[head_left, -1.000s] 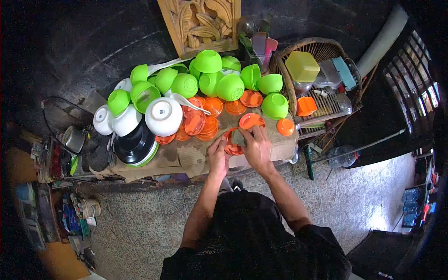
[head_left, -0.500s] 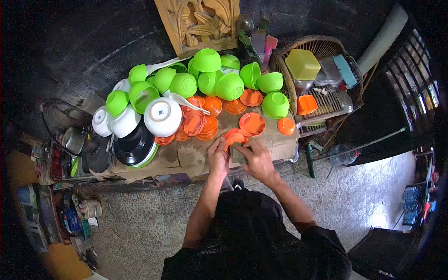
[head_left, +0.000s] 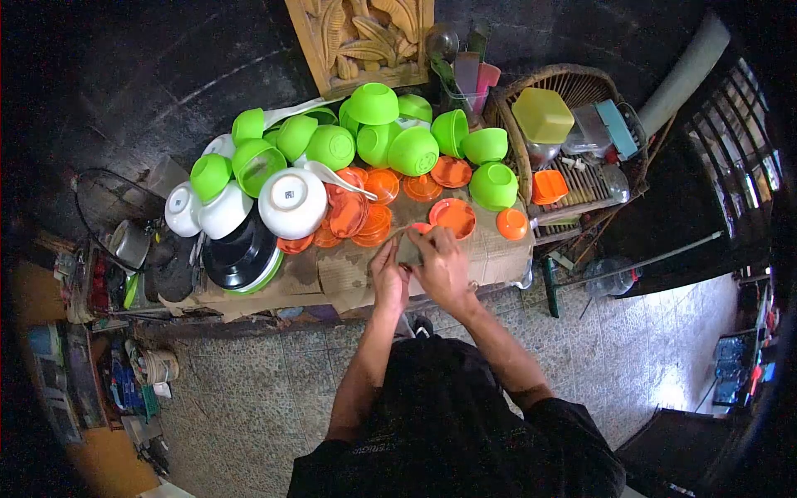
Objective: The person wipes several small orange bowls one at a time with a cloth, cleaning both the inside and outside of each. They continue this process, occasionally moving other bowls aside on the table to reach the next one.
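My left hand (head_left: 390, 278) and my right hand (head_left: 444, 267) are close together over the front of the cardboard-covered table, fingers closed. Between them is a small greyish piece (head_left: 408, 251), too unclear to name. A sliver of an orange dish (head_left: 421, 227) shows at my right fingertips; the rest is hidden. Just beyond lies a round orange dish (head_left: 452, 217), with more orange dishes (head_left: 371, 224) to the left. An orange cup (head_left: 511, 223) stands to the right. Behind are several green bowls (head_left: 413, 151), upturned or tilted.
White bowls (head_left: 292, 203) and dark plates (head_left: 241, 257) are stacked at the left. A white spoon (head_left: 340, 178) rests against a bowl. At the right, a wicker rack (head_left: 508, 124) holds a yellow container (head_left: 542, 116). The table's front edge is near my wrists.
The orange dish between my hands showed widely before; now only a sliver is visible. My right hand has moved up and slightly left, over it. The view has shifted slightly.
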`<state>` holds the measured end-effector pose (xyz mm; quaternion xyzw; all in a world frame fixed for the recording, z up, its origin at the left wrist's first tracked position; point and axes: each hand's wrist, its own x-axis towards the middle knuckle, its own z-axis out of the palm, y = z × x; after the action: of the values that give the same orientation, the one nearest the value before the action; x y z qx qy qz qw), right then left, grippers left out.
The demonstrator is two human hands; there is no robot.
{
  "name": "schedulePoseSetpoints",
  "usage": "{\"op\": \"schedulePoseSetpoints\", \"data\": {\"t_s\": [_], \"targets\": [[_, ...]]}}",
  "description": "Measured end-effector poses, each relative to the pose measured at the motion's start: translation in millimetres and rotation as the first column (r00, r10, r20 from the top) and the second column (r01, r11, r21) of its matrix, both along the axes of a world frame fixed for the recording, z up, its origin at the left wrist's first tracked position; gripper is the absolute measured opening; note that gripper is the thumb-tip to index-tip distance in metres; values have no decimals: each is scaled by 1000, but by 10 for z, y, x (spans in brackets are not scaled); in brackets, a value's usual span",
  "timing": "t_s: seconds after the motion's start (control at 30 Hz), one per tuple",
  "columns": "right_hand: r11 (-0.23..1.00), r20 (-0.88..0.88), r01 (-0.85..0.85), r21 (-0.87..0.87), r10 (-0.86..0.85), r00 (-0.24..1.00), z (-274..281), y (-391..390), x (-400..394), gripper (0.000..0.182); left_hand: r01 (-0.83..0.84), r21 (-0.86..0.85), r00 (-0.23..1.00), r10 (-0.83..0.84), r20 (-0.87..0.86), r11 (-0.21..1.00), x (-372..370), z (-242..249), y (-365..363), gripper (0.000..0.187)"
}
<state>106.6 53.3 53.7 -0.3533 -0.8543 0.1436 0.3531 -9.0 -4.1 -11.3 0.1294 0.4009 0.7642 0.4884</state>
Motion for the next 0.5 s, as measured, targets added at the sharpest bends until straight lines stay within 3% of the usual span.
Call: {"op": "schedulePoseSetpoints", "data": {"t_s": [0.13,0.3,0.43,0.5], "targets": [[993,24,-116,-6,116,993,-67,-145,93,63,-89,18,995,90,-50,996,96,156,10,33],[976,55,-216,-34,218,974,-20,-197,383,52,-9,-22,1000,8,-16,1000,54,67,30,34],[986,78,-165,-13,165,983,-22,-116,457,53,-20,14,1000,21,-15,1000,78,96,28,36],[999,79,-50,-10,51,996,-64,-18,418,56,7,87,999,-10,38,996,75,115,24,37]]}}
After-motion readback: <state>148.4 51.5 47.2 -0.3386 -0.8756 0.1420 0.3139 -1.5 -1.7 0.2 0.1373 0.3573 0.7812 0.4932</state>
